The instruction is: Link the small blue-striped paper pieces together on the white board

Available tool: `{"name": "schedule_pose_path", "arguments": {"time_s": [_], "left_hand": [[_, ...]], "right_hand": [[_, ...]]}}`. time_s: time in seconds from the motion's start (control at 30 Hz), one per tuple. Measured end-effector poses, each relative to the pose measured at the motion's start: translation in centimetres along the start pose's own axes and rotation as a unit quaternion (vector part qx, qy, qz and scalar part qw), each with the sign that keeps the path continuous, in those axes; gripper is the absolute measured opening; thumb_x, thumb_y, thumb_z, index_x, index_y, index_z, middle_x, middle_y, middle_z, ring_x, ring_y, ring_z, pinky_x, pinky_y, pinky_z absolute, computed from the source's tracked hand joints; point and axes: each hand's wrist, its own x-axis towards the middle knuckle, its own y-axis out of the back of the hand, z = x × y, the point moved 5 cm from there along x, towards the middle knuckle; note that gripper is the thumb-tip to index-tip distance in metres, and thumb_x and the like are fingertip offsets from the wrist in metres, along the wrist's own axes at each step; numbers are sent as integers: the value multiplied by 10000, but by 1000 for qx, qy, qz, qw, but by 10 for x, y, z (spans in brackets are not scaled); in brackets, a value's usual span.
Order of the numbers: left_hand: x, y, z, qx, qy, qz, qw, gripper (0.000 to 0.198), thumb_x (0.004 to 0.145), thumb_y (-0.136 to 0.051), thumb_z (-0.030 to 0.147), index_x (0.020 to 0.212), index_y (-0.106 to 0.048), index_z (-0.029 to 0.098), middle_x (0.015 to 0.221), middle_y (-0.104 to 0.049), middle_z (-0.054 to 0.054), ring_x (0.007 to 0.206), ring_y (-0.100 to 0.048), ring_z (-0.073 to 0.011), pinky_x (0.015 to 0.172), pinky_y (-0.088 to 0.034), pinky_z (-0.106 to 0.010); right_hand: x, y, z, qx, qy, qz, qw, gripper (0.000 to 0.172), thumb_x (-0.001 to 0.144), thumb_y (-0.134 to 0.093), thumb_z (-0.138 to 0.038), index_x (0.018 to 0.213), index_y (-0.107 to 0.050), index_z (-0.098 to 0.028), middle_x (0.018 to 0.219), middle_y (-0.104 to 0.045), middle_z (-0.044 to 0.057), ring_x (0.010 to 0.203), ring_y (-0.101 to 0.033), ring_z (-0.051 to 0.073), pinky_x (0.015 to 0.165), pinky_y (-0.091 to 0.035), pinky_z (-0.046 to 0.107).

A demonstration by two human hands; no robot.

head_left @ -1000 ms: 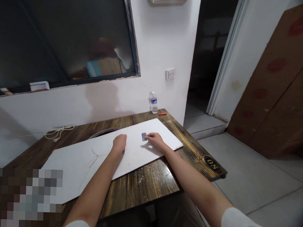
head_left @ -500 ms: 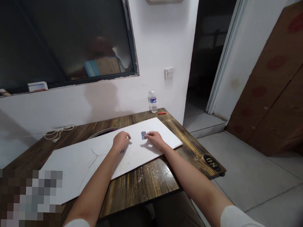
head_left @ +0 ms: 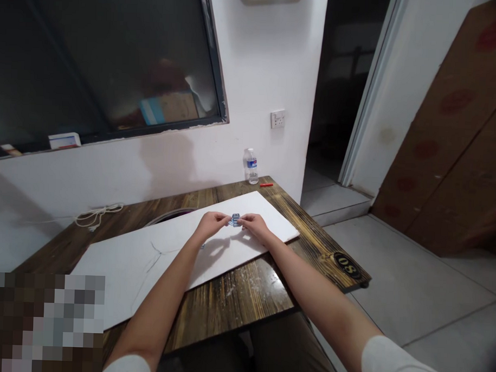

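Both hands meet over a white board [head_left: 147, 264] that lies on a dark wooden table [head_left: 236, 299]. A small blue piece [head_left: 235, 220] is pinched between them. My left hand [head_left: 212, 224] grips its left end with fingertips pressed together. My right hand [head_left: 252, 226] holds its right end the same way. Another tiny blue item [head_left: 202, 246] lies on the board just below my left wrist.
A water bottle [head_left: 251, 166] and a red pen [head_left: 266, 185] stand at the table's far right by the wall. A white cord [head_left: 95, 214] lies at the far left. An open doorway [head_left: 341, 91] and tiled floor are to the right.
My left hand has lifted off the board and moved right to join my right hand on the blue piece. It left a small blue item on the board.
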Motion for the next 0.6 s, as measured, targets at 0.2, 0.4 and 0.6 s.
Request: {"name": "schedule_pose_path", "arguments": {"time_s": [0.2,0.4,0.6], "left_hand": [[-1,0,2,-116,-37,45,992,347,688,-714,332,986,-687,156,825,-739,-59,768,-693,-195,733,-530,-298],[0,-7,-6,-131,-13,79,988,395,644,-754,321,981,-618,165,671,-696,-14,669,-691,-192,639,-509,-270],[-1,-12,-7,-61,-2,95,994,351,652,-747,376,913,-612,183,609,-666,17,631,-687,-185,603,-480,-251]], "right_hand": [[2,2,0,3,-1,10,1000,345,567,-780,-457,706,-694,-153,640,-649,20,571,-525,124,594,-428,270],[-2,-2,-7,31,13,-17,999,364,577,-783,-478,715,-690,-154,619,-626,5,590,-539,126,622,-422,262],[-8,-8,-14,21,22,-47,998,378,579,-785,-503,714,-694,-162,612,-624,1,605,-542,132,644,-421,266]]}}
